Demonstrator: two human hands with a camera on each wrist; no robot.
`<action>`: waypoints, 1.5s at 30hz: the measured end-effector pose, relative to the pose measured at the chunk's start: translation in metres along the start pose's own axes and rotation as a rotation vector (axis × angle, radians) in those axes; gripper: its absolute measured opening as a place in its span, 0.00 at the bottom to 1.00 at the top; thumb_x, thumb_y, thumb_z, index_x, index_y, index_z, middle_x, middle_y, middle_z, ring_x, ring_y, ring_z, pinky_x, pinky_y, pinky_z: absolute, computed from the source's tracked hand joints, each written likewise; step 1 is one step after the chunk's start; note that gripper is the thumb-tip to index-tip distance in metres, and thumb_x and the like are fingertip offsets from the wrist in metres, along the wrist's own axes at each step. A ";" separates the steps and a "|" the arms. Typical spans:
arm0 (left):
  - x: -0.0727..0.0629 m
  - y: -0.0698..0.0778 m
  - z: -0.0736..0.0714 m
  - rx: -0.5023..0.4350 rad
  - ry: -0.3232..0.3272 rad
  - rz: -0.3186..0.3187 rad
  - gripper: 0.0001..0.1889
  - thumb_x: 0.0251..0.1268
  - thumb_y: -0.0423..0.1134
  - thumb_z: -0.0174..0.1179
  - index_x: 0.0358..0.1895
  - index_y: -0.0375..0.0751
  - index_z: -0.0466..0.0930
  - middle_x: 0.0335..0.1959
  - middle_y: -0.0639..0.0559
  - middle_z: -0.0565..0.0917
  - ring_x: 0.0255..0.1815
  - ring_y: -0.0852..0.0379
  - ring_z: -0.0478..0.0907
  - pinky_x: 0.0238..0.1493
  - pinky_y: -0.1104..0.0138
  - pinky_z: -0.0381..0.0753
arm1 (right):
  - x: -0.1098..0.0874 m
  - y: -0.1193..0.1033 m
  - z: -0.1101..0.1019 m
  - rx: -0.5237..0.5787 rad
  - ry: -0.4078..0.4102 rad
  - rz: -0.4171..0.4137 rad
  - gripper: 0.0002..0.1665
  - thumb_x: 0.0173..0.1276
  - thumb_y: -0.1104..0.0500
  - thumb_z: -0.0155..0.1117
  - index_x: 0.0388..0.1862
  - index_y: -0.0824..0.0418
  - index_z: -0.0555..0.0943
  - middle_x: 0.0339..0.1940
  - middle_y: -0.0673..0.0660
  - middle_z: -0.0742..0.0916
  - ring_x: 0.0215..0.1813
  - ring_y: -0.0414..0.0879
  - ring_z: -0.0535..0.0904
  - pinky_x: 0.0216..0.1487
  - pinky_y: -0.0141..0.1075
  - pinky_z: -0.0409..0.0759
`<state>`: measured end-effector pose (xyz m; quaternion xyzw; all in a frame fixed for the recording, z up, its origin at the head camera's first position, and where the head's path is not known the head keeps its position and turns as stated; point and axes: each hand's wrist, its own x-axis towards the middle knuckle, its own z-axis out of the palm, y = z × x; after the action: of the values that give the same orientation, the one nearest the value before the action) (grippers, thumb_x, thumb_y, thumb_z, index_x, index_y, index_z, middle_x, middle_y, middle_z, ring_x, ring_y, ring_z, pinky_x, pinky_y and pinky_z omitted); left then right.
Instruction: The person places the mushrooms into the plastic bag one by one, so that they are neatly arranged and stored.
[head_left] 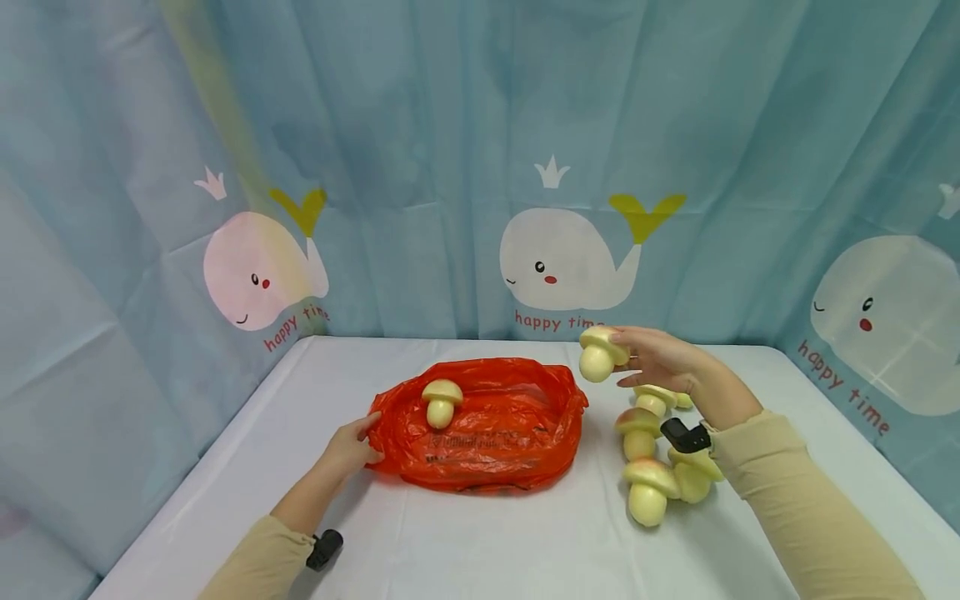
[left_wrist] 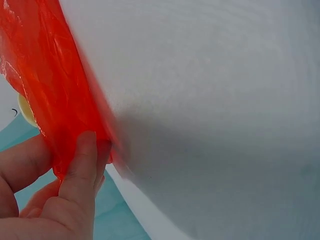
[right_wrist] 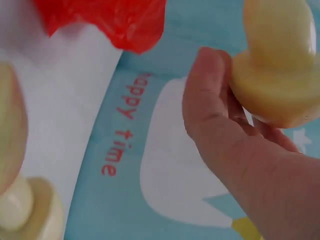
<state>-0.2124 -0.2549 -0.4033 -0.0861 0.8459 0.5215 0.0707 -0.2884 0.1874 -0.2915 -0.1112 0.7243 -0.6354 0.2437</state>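
A red plastic bag (head_left: 487, 467) lies spread open on the white table, with one pale yellow toy mushroom (head_left: 441, 403) inside at its left. My left hand (head_left: 348, 450) pinches the bag's left rim; the left wrist view shows thumb and fingers on either side of the red film (left_wrist: 65, 100). Above the table, right of the bag, my right hand (head_left: 660, 358) holds another toy mushroom (head_left: 597, 354) by its cap, stem tilted down to the left. Below that hand several more mushrooms (head_left: 648, 492) are clustered on the table, some partly hidden by the wrist.
The white table (head_left: 525, 550) ends at a blue curtain (head_left: 420, 167) printed with whales, which hangs behind it and along both sides. Each wrist wears a small black camera (head_left: 324, 550).
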 end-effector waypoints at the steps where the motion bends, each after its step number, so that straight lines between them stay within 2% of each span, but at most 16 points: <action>1: 0.000 0.001 0.000 -0.002 -0.002 0.003 0.37 0.55 0.16 0.55 0.72 0.27 0.56 0.70 0.22 0.56 0.68 0.30 0.56 0.44 0.62 0.81 | 0.003 -0.001 0.004 0.004 0.000 0.004 0.34 0.75 0.52 0.48 0.73 0.65 0.55 0.49 0.56 0.75 0.50 0.52 0.73 0.52 0.45 0.75; 10: 0.006 -0.006 -0.003 0.007 -0.001 0.020 0.38 0.54 0.17 0.56 0.72 0.28 0.57 0.69 0.22 0.57 0.68 0.29 0.55 0.46 0.61 0.82 | 0.029 -0.007 0.033 0.132 0.027 0.056 0.23 0.73 0.56 0.50 0.61 0.66 0.63 0.50 0.59 0.72 0.50 0.54 0.73 0.59 0.53 0.71; 14: 0.004 -0.004 -0.002 -0.006 -0.010 0.007 0.38 0.55 0.17 0.55 0.73 0.28 0.56 0.70 0.23 0.56 0.69 0.30 0.55 0.45 0.61 0.82 | 0.040 -0.005 0.047 0.158 0.038 0.076 0.25 0.73 0.57 0.50 0.64 0.68 0.63 0.51 0.60 0.70 0.48 0.52 0.73 0.61 0.54 0.70; 18: 0.002 0.000 -0.001 0.000 -0.007 0.000 0.38 0.55 0.16 0.55 0.72 0.27 0.56 0.70 0.22 0.57 0.69 0.30 0.56 0.41 0.64 0.81 | 0.051 -0.003 0.063 0.177 0.038 0.101 0.31 0.73 0.57 0.51 0.68 0.70 0.58 0.54 0.61 0.69 0.47 0.52 0.72 0.66 0.57 0.64; 21: 0.003 0.000 -0.001 0.006 -0.002 -0.008 0.38 0.56 0.16 0.55 0.72 0.27 0.56 0.70 0.23 0.56 0.70 0.30 0.55 0.43 0.63 0.81 | 0.059 -0.003 0.075 0.192 0.042 0.120 0.34 0.73 0.57 0.52 0.70 0.71 0.56 0.55 0.62 0.69 0.46 0.51 0.72 0.68 0.59 0.61; 28: 0.001 0.001 -0.001 0.013 0.003 0.008 0.38 0.55 0.16 0.55 0.72 0.27 0.57 0.69 0.23 0.57 0.70 0.29 0.53 0.46 0.61 0.81 | 0.079 -0.010 0.100 0.202 0.011 0.159 0.35 0.72 0.56 0.56 0.72 0.69 0.58 0.55 0.60 0.72 0.46 0.52 0.74 0.68 0.60 0.60; 36: 0.002 -0.002 -0.001 0.015 0.015 0.007 0.38 0.55 0.16 0.56 0.72 0.28 0.57 0.69 0.23 0.58 0.70 0.29 0.54 0.45 0.60 0.82 | 0.105 -0.015 0.122 0.154 -0.127 0.083 0.32 0.72 0.59 0.53 0.70 0.70 0.60 0.49 0.58 0.76 0.44 0.50 0.75 0.68 0.60 0.61; 40: 0.003 -0.002 -0.001 0.010 0.013 0.009 0.38 0.55 0.17 0.56 0.72 0.28 0.57 0.69 0.23 0.58 0.69 0.29 0.55 0.41 0.63 0.82 | 0.116 -0.006 0.130 0.149 -0.148 0.044 0.30 0.72 0.61 0.54 0.69 0.70 0.62 0.48 0.57 0.78 0.45 0.50 0.75 0.67 0.61 0.61; 45: 0.002 0.000 0.000 0.017 0.023 0.009 0.38 0.55 0.17 0.57 0.72 0.28 0.58 0.69 0.23 0.59 0.69 0.30 0.56 0.42 0.63 0.82 | 0.126 0.010 0.143 0.110 -0.160 0.026 0.27 0.72 0.60 0.55 0.66 0.69 0.66 0.51 0.58 0.79 0.53 0.53 0.74 0.66 0.61 0.63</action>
<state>-0.2145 -0.2553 -0.4042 -0.0877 0.8514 0.5137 0.0592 -0.3237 0.0061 -0.3386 -0.1389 0.6677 -0.6602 0.3147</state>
